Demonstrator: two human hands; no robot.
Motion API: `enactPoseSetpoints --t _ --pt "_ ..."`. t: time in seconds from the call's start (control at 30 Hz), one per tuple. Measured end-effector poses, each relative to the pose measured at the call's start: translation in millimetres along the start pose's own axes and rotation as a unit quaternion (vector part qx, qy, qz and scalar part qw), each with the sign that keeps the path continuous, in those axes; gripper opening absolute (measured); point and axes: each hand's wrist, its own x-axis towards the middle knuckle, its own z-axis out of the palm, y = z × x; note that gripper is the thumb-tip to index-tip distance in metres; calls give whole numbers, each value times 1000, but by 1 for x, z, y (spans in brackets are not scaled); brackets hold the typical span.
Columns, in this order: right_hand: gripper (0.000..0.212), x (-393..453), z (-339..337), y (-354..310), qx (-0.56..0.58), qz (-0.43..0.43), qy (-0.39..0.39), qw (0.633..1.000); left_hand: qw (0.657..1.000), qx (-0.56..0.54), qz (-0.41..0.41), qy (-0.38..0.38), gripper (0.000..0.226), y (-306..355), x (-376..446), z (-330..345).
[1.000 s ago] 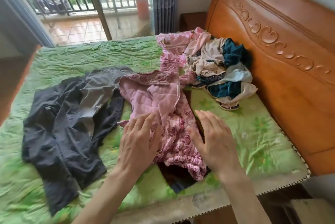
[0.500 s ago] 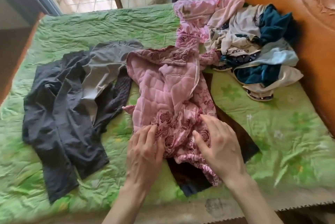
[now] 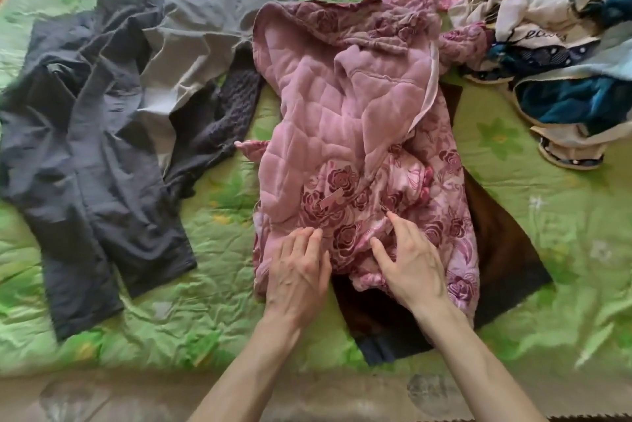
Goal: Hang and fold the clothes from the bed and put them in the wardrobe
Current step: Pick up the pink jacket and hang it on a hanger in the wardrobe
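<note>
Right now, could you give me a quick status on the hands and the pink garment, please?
Left hand and right hand flat on pink quilted garment. Garment unfolded. Dark brown cloth underneath it.

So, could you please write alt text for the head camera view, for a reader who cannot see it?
Two hands, left and right, rest on a pink quilted rose-print garment lying on a green bedspread. Dark grey clothes lie to the left, and a pile of mixed laundry at top right.

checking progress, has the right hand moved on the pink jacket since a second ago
Yes. The right hand has slid left, from the jacket's right edge by the green sheet onto the rose print of the pink jacket.
</note>
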Motion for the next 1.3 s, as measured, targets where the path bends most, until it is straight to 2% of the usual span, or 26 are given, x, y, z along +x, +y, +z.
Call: enactPoseSetpoints --t 0.17,0.33,0.43,0.53,0.6,0.7,0.8,0.87,0.97,1.13,1.23,1.3 --pt "75 21 23 14 25 44 2 999 999 16 22 -25 46 -12 1 36" --pt "90 46 39 24 190 155 -1 969 996 73 22 -41 57 -23 4 67" --pt "91 63 49 24 260 221 3 940 994 86 19 -62 85 -27 4 82" --pt "94 76 58 21 300 238 28 923 990 100 2 -98 120 -29 7 91" --pt "97 84 64 18 304 246 51 919 986 115 -26 -118 125 -29 13 96" --pt "100 96 66 10 348 280 65 892 977 126 -55 -160 105 -25 28 98" --pt "85 105 65 2 395 299 46 867 974 132 -58 -176 79 -23 41 87" --pt "74 102 58 -4 383 286 40 877 971 138 -58 -189 70 -21 47 74" --pt "73 86 36 -15 392 252 42 884 972 120 -52 -196 63 -14 49 45" --pt "70 53 -33 -37 364 166 69 914 980 33 -49 -191 57 20 36 -23" --pt "54 29 -89 -54 341 113 92 929 978 -60 -55 -191 53 50 19 -62" --pt "41 13 -126 -63 344 85 92 931 969 -129 -30 -208 59 66 16 -86"
